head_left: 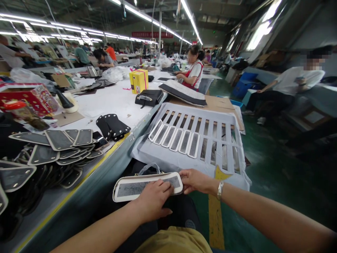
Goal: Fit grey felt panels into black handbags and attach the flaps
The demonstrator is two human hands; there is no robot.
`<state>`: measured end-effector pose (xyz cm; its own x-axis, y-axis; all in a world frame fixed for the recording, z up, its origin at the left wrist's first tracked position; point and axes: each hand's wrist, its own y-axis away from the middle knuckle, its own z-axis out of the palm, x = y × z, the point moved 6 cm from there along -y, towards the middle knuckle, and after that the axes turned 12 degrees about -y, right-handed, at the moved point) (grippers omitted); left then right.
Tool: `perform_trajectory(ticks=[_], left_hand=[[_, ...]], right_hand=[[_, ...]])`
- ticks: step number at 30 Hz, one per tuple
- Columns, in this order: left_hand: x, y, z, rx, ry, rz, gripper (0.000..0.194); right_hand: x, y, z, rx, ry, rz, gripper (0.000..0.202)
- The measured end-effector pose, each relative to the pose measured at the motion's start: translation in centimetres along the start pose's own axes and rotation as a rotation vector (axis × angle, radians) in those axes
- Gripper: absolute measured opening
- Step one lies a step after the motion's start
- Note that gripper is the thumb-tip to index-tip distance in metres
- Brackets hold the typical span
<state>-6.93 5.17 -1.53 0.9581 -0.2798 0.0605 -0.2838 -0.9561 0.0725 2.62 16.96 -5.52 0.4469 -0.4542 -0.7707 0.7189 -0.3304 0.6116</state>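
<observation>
Across my lap lies a handbag [123, 200], one long white-edged side with a grey strip facing up. A plastic-wrapped handle [150, 168] shows behind it. My left hand [155, 197] lies across the grey strip, fingers bent on the surface and thumb apart below the bag's near edge. At the bag's right end, my right hand [193, 181] is closed on the edge; part of its fingers is hidden. Just beyond, a row of white-edged grey strips [179, 140] rests on a slatted rack [168, 160] covered in pale cloth.
On the left table [105, 102] are a pile of dark panels [60, 140], black pieces [113, 126], a phone [100, 140], a black bag [149, 97] and a yellow box [138, 80]. Co-workers sit farther back and at right. The table's yellow-lined edge runs beside my left arm.
</observation>
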Motion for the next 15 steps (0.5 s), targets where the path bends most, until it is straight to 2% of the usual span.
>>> perform_trajectory(ticks=[3,6,9,11,15], left_hand=[[0.1,0.2,-0.2,0.006,-0.023,-0.003,0.066],[0.1,0.4,-0.5,0.019,-0.053,0.009,0.065],[-0.1,0.3,-0.4,0.011,-0.079,0.017,0.063],[-0.3,0.2,-0.3,0.008,-0.089,0.007,0.065],[-0.1,0.0,-0.1,0.027,-0.054,-0.027,0.085]], right_hand=[[-0.7,-0.4,-0.6,0.078,0.387,-0.064,0.028],[-0.2,-1.1,-1.6,0.12,0.67,0.011,0.027],[1.6,-2.0,-1.8,-0.042,0.618,0.157,0.03],[2.2,-2.3,-1.7,-0.122,0.531,0.169,0.031],[2.3,-2.3,-1.7,-0.109,0.535,0.084,0.028]])
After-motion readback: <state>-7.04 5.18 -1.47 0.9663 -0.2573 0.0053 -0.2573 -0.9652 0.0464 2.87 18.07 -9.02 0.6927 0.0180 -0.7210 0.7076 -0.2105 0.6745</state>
